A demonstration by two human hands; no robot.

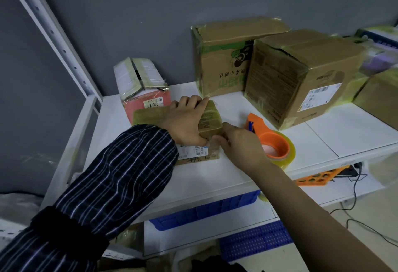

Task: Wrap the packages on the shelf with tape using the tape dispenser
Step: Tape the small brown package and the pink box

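Sleeve: dark striped sleeve point(112, 181), nearest, enters from 7 o'clock.
Left hand: left hand point(185, 121) grips the small brown tape-covered cardboard package point(210, 118), fingers curled over its far edge.
Package: flat on the white shelf board point(215, 177).
Right hand: right hand point(239, 142) meets the package's 5 o'clock corner; pinching tape or merely pressing, I cannot tell.
Dispenser: orange tape dispenser with clear roll point(271, 142) lies unheld at 3 o'clock of the package.
Doing it well: probably keep the package pinned and smooth the tape flat around that corner.
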